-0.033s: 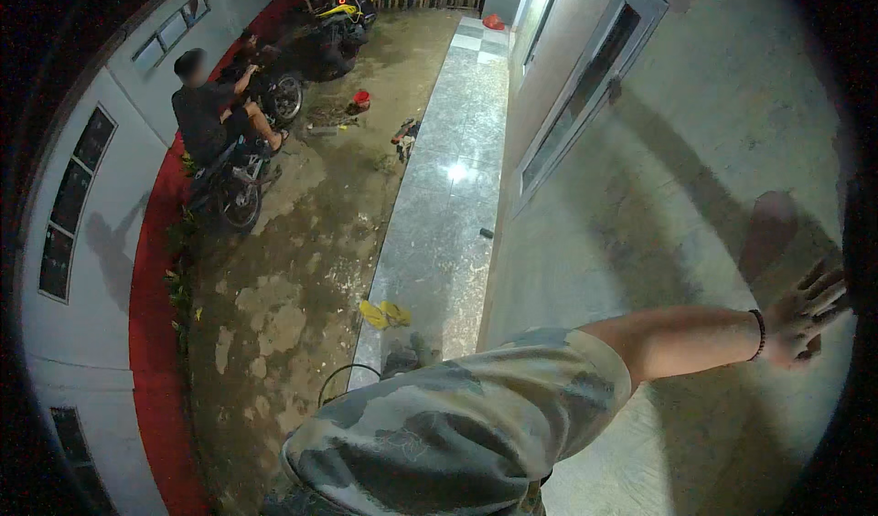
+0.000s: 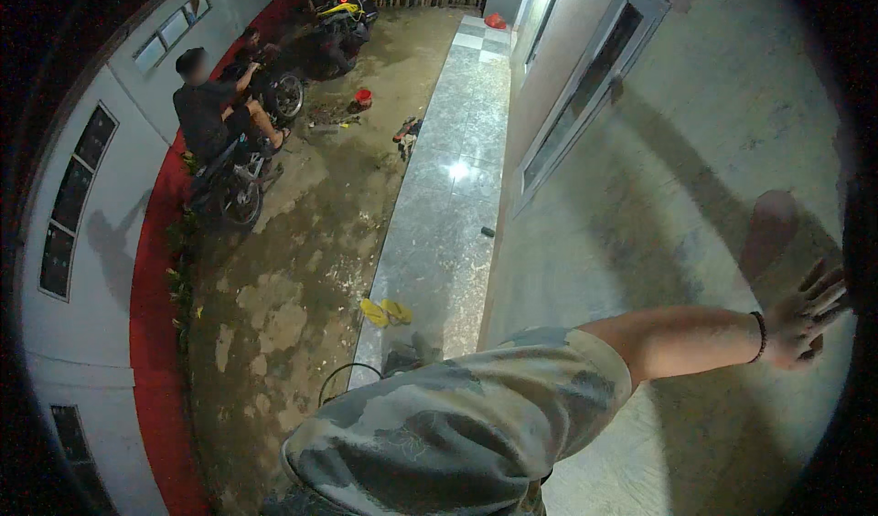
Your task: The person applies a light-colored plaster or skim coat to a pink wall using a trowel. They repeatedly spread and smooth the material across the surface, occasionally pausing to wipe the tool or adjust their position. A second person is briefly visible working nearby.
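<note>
My right arm (image 2: 690,340), in a camouflage sleeve, stretches out to the right. A dark beaded bracelet (image 2: 761,336) circles its wrist. My right hand (image 2: 800,319) is open with its fingers spread, at the rough grey wall (image 2: 585,260), and appears to rest against it. Nothing shows in its grasp. Shadows of the arm and body fall across the wall around it. My left hand is not in view.
Below runs a tiled walkway (image 2: 439,233) with yellow sandals (image 2: 386,312) and a small dark object (image 2: 487,232). At left a person (image 2: 206,114) sits on a motorbike (image 2: 240,191) beside more motorbikes. A red container (image 2: 363,97) stands on the dirt ground. A window (image 2: 594,77) is set in the wall.
</note>
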Motion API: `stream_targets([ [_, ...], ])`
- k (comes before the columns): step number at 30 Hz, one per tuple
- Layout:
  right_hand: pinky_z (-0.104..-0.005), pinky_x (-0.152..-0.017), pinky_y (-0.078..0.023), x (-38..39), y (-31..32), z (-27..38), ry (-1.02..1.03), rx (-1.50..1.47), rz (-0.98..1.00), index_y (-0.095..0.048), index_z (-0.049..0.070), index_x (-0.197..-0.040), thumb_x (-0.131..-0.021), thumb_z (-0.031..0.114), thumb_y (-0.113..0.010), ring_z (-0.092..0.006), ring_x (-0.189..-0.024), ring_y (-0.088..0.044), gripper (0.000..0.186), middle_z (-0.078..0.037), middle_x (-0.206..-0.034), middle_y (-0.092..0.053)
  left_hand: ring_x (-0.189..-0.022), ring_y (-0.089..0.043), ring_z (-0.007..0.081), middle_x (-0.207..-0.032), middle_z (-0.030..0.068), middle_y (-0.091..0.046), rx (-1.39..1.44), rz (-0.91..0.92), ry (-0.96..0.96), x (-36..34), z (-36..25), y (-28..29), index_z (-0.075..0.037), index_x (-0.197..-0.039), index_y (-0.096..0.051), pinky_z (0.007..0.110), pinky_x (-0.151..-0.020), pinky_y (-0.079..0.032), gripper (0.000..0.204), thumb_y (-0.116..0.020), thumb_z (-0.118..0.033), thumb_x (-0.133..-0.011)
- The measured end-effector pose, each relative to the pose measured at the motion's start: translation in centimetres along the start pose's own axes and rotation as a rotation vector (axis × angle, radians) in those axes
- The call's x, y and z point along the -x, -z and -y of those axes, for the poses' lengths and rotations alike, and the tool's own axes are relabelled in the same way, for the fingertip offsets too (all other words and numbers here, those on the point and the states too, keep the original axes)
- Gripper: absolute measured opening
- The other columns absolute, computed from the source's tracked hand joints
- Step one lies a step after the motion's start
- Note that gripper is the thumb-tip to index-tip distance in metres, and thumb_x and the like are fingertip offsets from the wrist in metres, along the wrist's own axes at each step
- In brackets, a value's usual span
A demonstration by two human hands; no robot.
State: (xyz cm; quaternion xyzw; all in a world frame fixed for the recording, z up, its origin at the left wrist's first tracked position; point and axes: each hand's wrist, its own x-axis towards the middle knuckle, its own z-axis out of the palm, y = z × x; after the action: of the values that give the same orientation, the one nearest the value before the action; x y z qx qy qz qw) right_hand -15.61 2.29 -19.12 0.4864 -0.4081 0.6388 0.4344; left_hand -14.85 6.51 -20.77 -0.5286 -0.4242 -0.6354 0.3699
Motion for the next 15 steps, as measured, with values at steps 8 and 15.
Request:
stream_targets([
  [8,-0.0668,-0.129,0.018,0.3,-0.6,-1.5,0.093,0.550,-0.217,-0.016,-0.010,-0.168,-0.092,0.044,-0.049,-0.0491,-0.164,0.017,0.099,-0.034,-0.177,0.008,-0.164,-0.010,0.0503,-0.177,0.0256,-0.019,0.006,-0.021,0.050,0.4,-0.3,0.7,0.005,-0.164,-0.033,0.069,-0.132,-0.004,0.092,-0.064,-0.043,-0.092],
  [15,-0.0660,-0.130,0.018,0.0,-2.9,-2.4,0.079,0.620,-0.244,-0.013,-0.009,-0.168,-0.093,0.045,-0.048,-0.0490,-0.163,0.019,0.099,-0.033,-0.177,0.009,-0.164,-0.011,0.0492,-0.177,0.0243,-0.020,0.051,-0.012,0.059,0.4,-0.3,1.6,0.005,-0.165,-0.032,0.068,-0.133,-0.005,0.089,-0.061,-0.041,-0.094],
])
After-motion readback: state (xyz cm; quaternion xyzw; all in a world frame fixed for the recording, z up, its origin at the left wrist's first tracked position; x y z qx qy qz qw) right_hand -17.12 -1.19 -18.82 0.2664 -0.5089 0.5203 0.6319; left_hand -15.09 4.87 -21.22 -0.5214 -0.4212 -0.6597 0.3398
